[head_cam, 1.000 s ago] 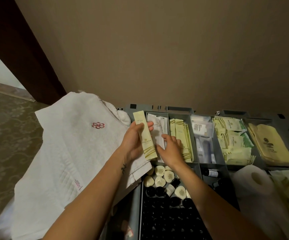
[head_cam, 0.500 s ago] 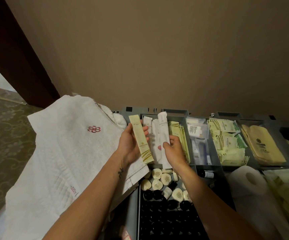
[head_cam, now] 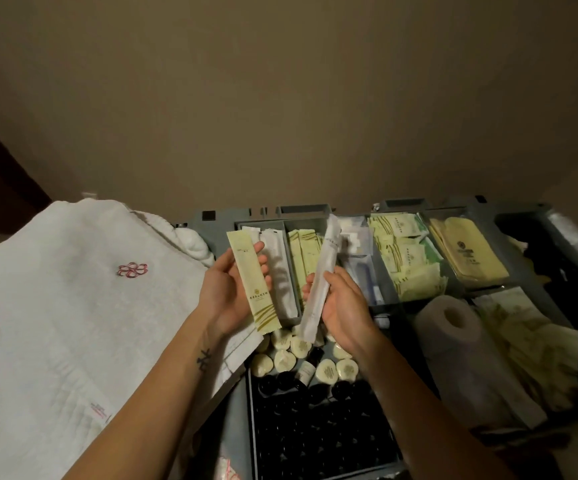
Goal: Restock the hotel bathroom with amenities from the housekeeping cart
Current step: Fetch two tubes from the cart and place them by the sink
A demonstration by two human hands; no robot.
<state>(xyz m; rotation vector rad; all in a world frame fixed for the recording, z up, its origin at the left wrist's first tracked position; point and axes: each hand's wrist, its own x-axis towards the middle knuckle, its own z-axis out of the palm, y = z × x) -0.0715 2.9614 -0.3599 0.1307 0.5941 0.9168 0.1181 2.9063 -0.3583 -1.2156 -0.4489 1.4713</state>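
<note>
Head view: pale green sachet (head_cam: pixel 254 289), long & flat w/ printed logo, lies in the L hand (head_cam: pixel 223 296), thumb on its left edge, fingers curled behind it, top end tilted far-left. White sachet (head_cam: pixel 322 275), also long & thin, is gripped mid-length by the R hand (head_cam: pixel 343 313), fingers wrapped round it, top end leaning far-right. Both sachets are held just above the cart tray (head_cam: pixel 301 210), near each other but not touching.

Tray is grey plastic w/ dividers. Far row, left to right: white sachets (head_cam: pixel 280 271) in the 1st slot, directly behind the L hand's fingers; green sachets (head_cam: pixel 303 258) next; clear packets (head_cam: pixel 360 244), contents too blurred to tell; square green packets (head_cam: pixel 408 258) piled loose; yellow pouches (head_cam: pixel 467 254) w/ a dark emblem. Near row: round soaps (head_cam: pixel 284 360) in pale wrappers just below both hands, w/ dark-capped bottles (head_cam: pixel 315 427) packed in a grid nearer the camera. Toilet roll (head_cam: pixel 453 327) lies right of the R hand, core facing up.

White towel (head_cam: pixel 73 306) w/ a red stitched emblem (head_cam: pixel 132 270) covers the left side of the cart; its edge overlaps the tray under the L wrist. Small tattoo (head_cam: pixel 203 360) on the L wrist. Beige wall (head_cam: pixel 280 98) fills the far side.
</note>
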